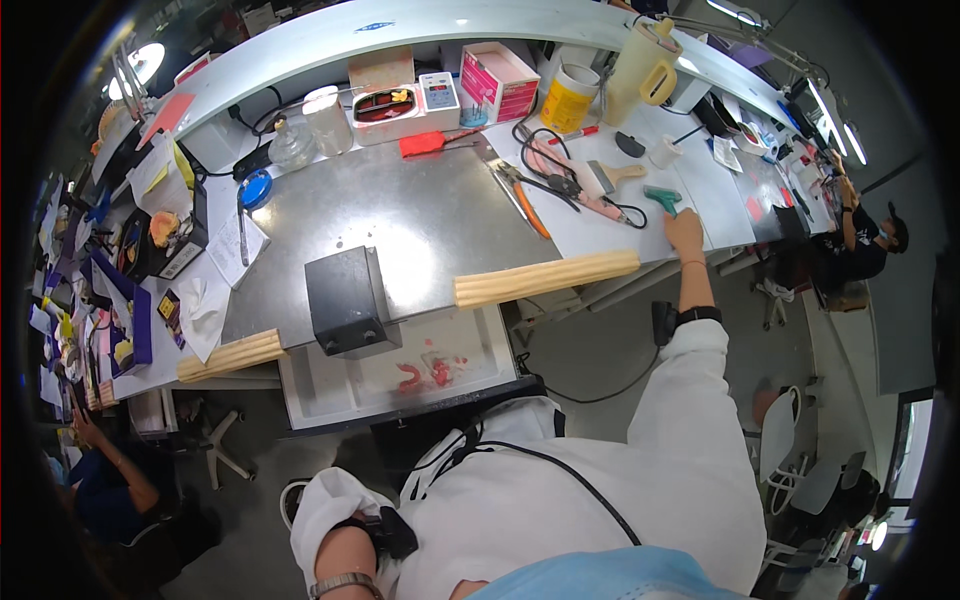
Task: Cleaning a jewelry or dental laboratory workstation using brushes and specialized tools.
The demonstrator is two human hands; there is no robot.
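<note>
My right hand (685, 237) reaches out over the bench top at the right, its fingers closed at the near end of a small green tool (661, 195) with a wider head. Left of that tool lies a flat brush (622, 174) with a wooden handle. A pink tool (598, 206) with a black cord is beside the brush, and an orange-handled hand tool (531, 212) lies further left. My left forearm, with a metal watch band (345, 582), is bent back at the lower edge; the left hand is out of the picture.
A black box (345, 298) stands at the bench's front edge, above an open drawer (330, 385) with red scraps. Wooden rails (545, 278) line the edge. A white heater unit (405, 108), yellow tub (570, 98) and pitcher (642, 75) stand behind. Other people (862, 238) sit nearby.
</note>
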